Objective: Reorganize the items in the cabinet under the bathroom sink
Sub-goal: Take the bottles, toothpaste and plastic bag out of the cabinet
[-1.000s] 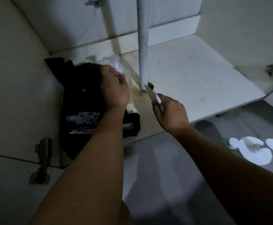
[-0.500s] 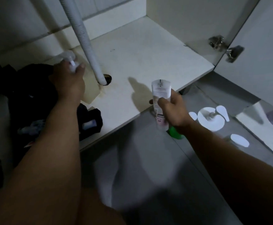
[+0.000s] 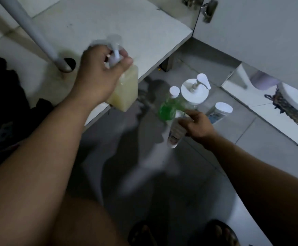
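Cabinet shelf (image 3: pixel 144 27) is mostly bare on the right side, so we read this as the emptying stage: stock goes out to the floor (image 3: pixel 224 139) first, sorted later. Drain pipe (image 3: pixel 31 31) drops through a hole at the shelf's left, and a dark pile of stuff (image 3: pixel 1 96) sits left of it, not yet pulled out, contents too dim to name. Our left hand (image 3: pixel 98 80) has its fingers clenched round the pump neck of the yellow soap bottle (image 3: pixel 125 89), carrying it by the top, likely because the neck is the easiest one-hand grab; it hangs over the shelf's front edge, off any surface. Bottle is squarish, translucent, most of the way full of pale yellow liquid, white pump head blurred. Our right hand (image 3: pixel 196 125) grips the white tube (image 3: pixel 174 134) near its upper end, low over the floor, just beside the staged group: big jar with white pump lid (image 3: pixel 194 93), green bottle (image 3: pixel 167 107), small white-capped bottle (image 3: pixel 219 110). Tube is white, printed label unreadable, tilted. Grouping on the floor keeps the shelf free for re-laying.
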